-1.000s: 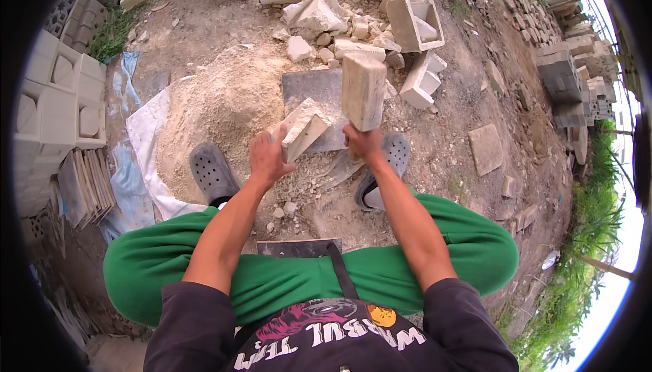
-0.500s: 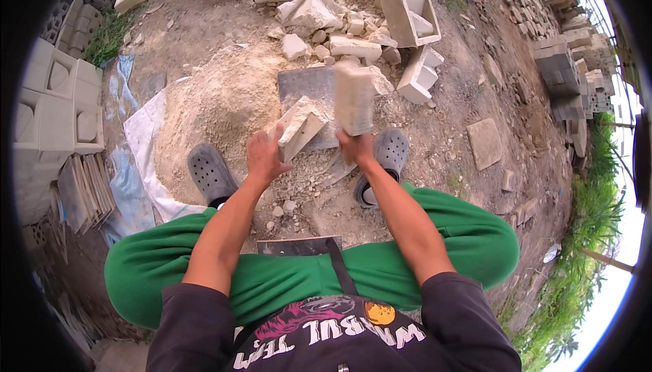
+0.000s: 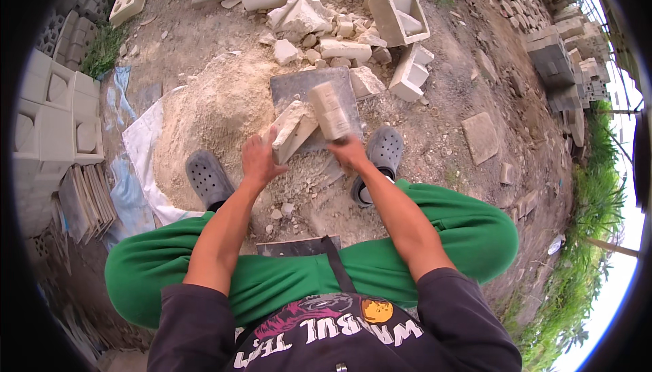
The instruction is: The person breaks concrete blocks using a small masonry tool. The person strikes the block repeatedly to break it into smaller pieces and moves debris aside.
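Observation:
My left hand [image 3: 261, 158] grips the near left end of a broken piece of pale concrete block [image 3: 293, 129], fingers along its side and thumb by its lower end. The piece is tilted over a dark flat slab [image 3: 288, 87]. In my right hand [image 3: 349, 153] is a thick, pale, wood-like block [image 3: 330, 110], held closed at its near end. Its far end leans over the slab, beside the broken piece; whether the two touch I cannot tell. Pale crushed powder [image 3: 217, 107] is heaped left of the slab, partly on a white sheet [image 3: 145, 134].
Beyond the slab lies a pile of broken block chunks [image 3: 302, 15], with a hollow block [image 3: 397, 19] on its right. Pale blocks [image 3: 54, 107] are stacked at the left, near thin leaning boards [image 3: 87, 199]. My grey clogs [image 3: 209, 178] stand either side. A flat paver [image 3: 480, 138] lies right.
My right hand has brought the wood-like block down and left, from upright to leaning beside the broken piece. My left hand keeps its hold. The whole view has shifted slightly.

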Motion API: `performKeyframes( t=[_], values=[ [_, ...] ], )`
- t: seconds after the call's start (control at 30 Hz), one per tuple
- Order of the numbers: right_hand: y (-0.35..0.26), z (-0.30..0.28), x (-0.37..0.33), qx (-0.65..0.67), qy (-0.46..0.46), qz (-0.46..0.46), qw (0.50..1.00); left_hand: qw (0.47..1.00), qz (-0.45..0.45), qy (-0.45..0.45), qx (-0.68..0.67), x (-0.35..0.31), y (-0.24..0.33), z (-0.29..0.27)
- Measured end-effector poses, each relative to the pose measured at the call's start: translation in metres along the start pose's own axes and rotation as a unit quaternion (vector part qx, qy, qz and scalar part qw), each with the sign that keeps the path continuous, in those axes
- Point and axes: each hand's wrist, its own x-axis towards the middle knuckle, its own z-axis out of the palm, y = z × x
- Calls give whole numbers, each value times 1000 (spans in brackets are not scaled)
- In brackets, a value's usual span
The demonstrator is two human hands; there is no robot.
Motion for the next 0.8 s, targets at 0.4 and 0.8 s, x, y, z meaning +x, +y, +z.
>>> performKeyframes(
  t=[0.4, 0.8],
  values=[
    [9, 0, 12, -182, 5, -23, 983, 1000, -14, -5, -20, -1, 1, -1],
    [15, 2, 2, -21, -75, 161, 984, 996, 23, 0, -88, 4, -24, -9]
  ],
)
